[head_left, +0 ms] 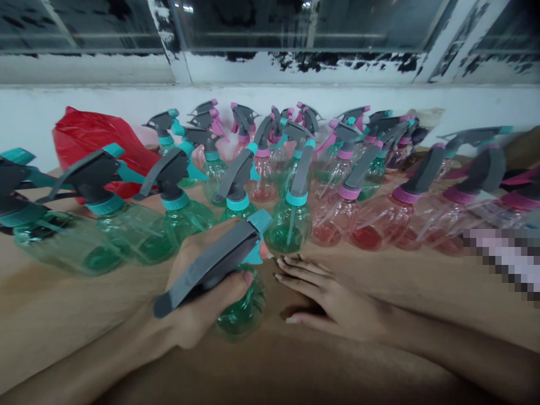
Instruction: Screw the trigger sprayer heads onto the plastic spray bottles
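Left hand (202, 292) gripping green spray bottle (242, 306)

From where I stand, a pale wall (295, 94) runs across the far side, right behind a light brown wooden table (37, 304). Above it sits a row of windows, their glass (253, 28) dark and streaked with a few small reflected lights. The white frames (219, 67) are patchy, with ragged black marks most noticeable along the middle and right sills. The light in here is dim and cool, and the table's near edge falls into shadow.
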